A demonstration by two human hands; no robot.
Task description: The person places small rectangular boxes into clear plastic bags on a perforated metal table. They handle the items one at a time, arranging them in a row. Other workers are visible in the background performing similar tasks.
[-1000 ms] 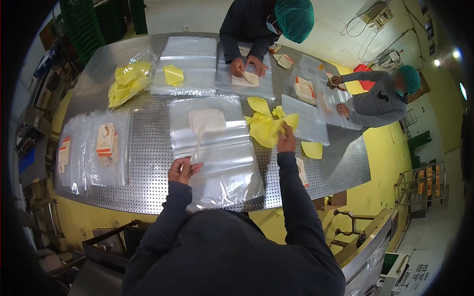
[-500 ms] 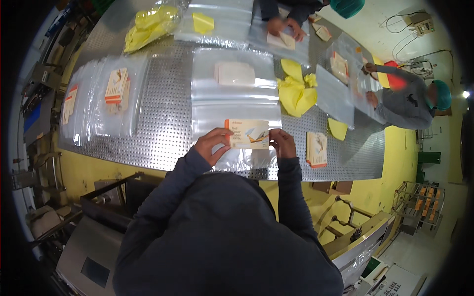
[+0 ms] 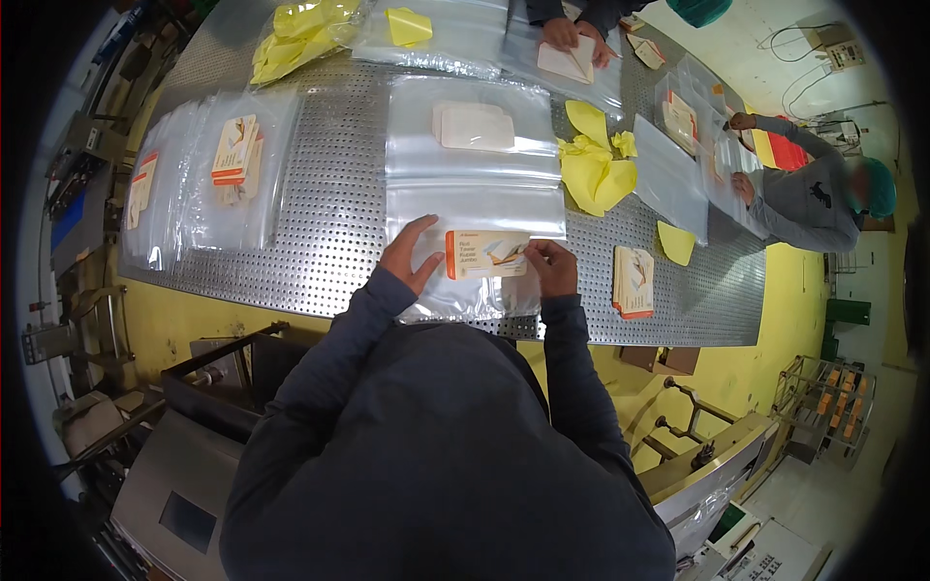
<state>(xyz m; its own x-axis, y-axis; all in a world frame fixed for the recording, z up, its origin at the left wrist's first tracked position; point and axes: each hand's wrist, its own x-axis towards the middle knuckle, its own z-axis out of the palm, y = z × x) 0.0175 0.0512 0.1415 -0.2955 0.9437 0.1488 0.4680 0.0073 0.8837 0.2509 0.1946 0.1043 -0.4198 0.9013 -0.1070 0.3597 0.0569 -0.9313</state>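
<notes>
A cream printed card [image 3: 486, 254] with an orange band on its left end is in front of me, above a stack of clear plastic bags [image 3: 417, 208]. My right hand [image 3: 552, 267] pinches the card's right edge. At its left end my left hand [image 3: 412, 258] is open, thumb and fingers spread apart. Whether the left thumb touches the card I cannot tell. Further up the bags lies a small pile of pale cards [image 3: 475, 127], plain side up. To the right of my right hand, a stack of printed cards [image 3: 634, 282] rests on the perforated metal table [image 3: 334, 208].
More clear bags with printed cards [image 3: 234, 153] lie on the left. Crumpled yellow paper [image 3: 596, 179] sits right of my bags, with a yellow sheet [image 3: 675, 244] nearby. Across the table one person's hands [image 3: 578, 41] handle a card; another person [image 3: 804, 194] works at right.
My left fingers have come off the card and spread apart. My right hand still holds the card's right edge. The whole view has shifted slightly. The far person's card has tilted.
</notes>
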